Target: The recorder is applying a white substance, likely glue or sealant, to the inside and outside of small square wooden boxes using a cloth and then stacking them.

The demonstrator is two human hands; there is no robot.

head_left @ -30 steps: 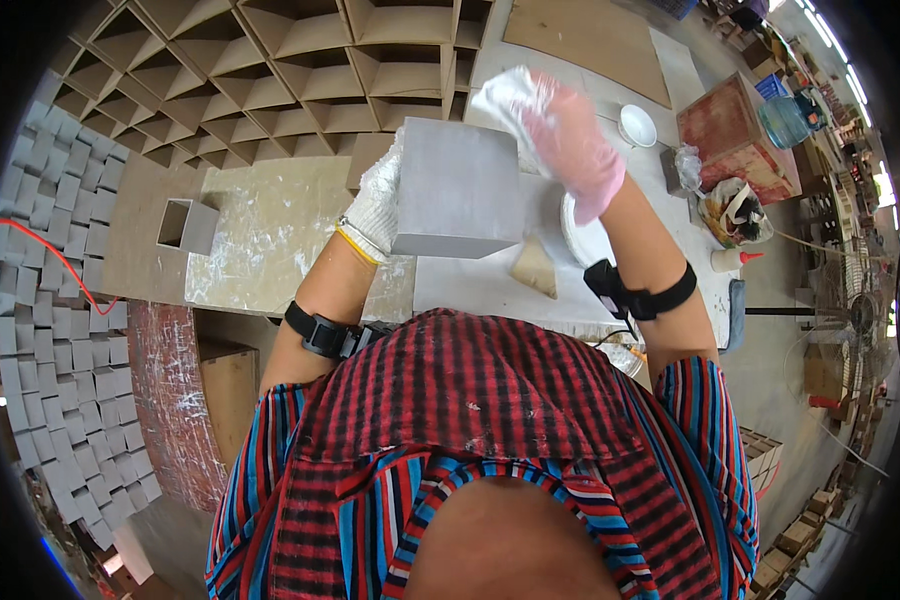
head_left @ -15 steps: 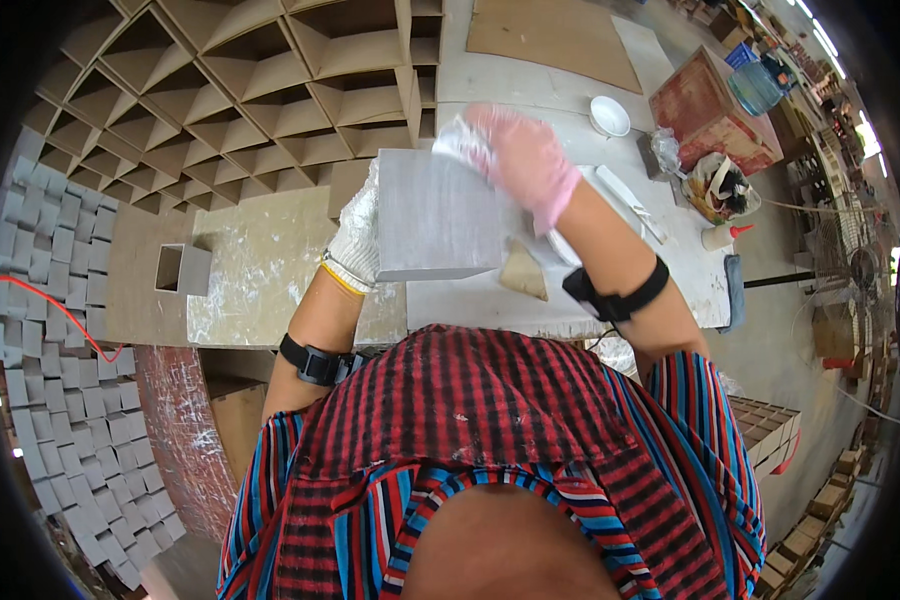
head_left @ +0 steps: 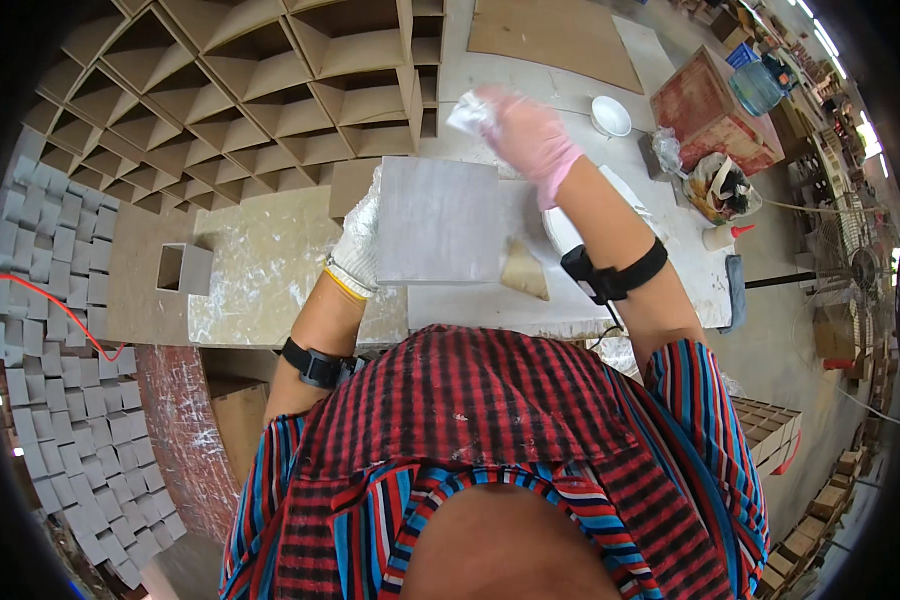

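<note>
My left hand [head_left: 361, 240], in a white knit glove, holds a square grey box [head_left: 438, 222] at its left side above the table; most of its fingers are hidden by the box. A pink glove covers my right hand [head_left: 532, 138], which grips a crumpled white cloth [head_left: 472, 113]. This hand is raised beyond the box's far right corner, apart from it and slightly blurred. A tan, roughly triangular scrap [head_left: 524, 270] lies on the white tabletop [head_left: 460, 312] just right of the box. Partly under my right forearm is a white dish [head_left: 560, 232].
A brown compartment rack [head_left: 270, 90] stands at the far left. One small grey box [head_left: 184, 268] sits on the left board, and many grey boxes [head_left: 70, 350] are stacked beyond. To the right are a white bowl [head_left: 610, 116], a red-capped bottle [head_left: 720, 237] and a reddish crate [head_left: 715, 110].
My right hand has lifted the cloth off the box's far edge, moving slightly away from me. The box has tilted so its near side no longer shows; my left hand keeps its hold.
</note>
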